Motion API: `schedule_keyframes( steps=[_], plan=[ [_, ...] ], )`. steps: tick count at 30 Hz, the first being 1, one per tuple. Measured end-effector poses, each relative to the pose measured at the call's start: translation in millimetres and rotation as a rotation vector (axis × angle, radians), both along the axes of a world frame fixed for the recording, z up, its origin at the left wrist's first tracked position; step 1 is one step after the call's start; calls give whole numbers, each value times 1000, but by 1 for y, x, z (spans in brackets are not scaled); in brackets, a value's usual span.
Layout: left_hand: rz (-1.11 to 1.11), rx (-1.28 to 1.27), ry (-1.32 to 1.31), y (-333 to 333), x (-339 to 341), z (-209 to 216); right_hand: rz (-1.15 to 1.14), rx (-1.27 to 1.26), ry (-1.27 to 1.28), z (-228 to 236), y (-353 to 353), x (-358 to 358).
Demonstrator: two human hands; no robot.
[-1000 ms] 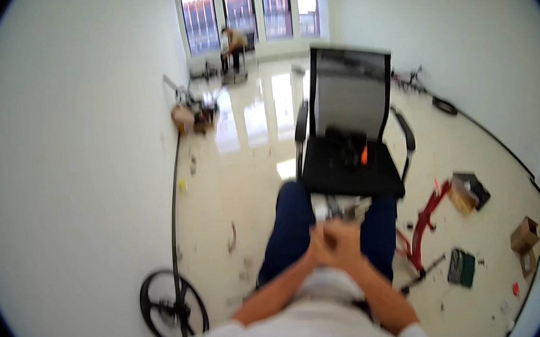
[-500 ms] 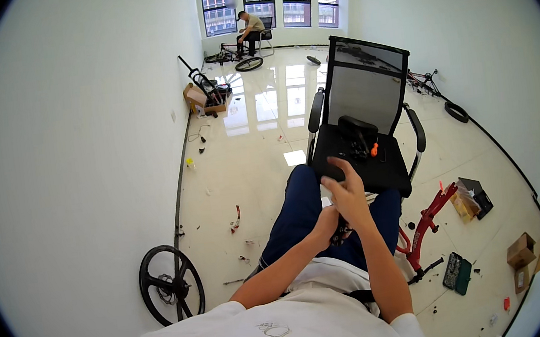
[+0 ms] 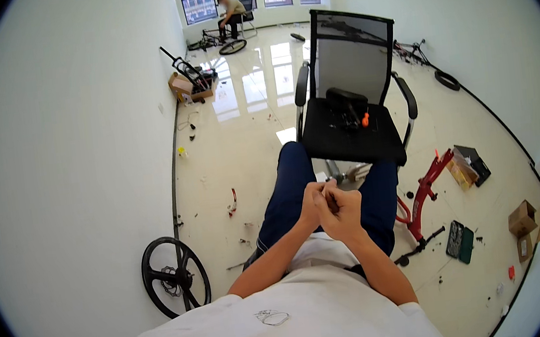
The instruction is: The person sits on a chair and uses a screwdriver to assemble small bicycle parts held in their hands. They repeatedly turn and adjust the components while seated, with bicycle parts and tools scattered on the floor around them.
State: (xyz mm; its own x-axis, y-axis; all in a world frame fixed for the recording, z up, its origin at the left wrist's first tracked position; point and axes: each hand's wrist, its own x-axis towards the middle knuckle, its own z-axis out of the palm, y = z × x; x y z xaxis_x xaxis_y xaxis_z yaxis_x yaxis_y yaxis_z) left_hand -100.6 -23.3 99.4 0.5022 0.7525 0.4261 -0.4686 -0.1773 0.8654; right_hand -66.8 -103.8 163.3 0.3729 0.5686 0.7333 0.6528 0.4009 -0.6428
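Observation:
My left hand (image 3: 310, 206) and my right hand (image 3: 344, 213) meet in front of my lap, between my knees. Both are closed, with the fingers curled in against each other. Whatever they grip, if anything, is hidden inside the fingers. Just beyond them, grey metal parts (image 3: 335, 170) show below the front edge of a black office chair (image 3: 353, 142). On its seat lie a black bicycle saddle (image 3: 346, 96), dark small parts and an orange-handled tool (image 3: 366, 119).
A black spoked wheel (image 3: 151, 275) leans by the left wall. At right lie a red bicycle frame (image 3: 423, 194), an open green tool case (image 3: 459, 242) and cardboard boxes (image 3: 522, 219). Small parts are scattered on the floor. Another person (image 3: 232, 13) sits near the windows beside a bicycle.
My right hand, raised with fingers spread, has come down and closed against my left. The dark part seen at my left hand is now hidden. The view has shifted slightly.

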Motion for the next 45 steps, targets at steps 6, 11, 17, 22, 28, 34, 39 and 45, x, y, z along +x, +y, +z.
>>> schedule_keyframes(
  steps=[6, 11, 17, 22, 28, 34, 39, 45],
  plan=[
    [-111, 69, 116, 16, 7, -23, -223, 13, -348, 2, 1, -12],
    [-295, -278, 386, 7, 14, 30, 129, 57, -833, -19, -10, -33],
    [-28, -14, 272, 3, 10, 1, 185, 35, -274, 25, -7, -13],
    [-215, -73, 395, 0, -7, 36, 404, -75, 720, 45, 0, 30],
    [-216, -307, 278, -5, -3, 13, 417, -300, 539, 36, 14, 24],
    [-345, -423, 119, 27, 3, 70, 503, -309, 734, 126, 41, 27],
    [-165, -300, -215, -2, 0, 91, 312, -24, -391, 117, 1, -4],
    [-192, -105, 305, -13, 4, -8, 336, -267, 175, 26, -34, 22]
  ],
)
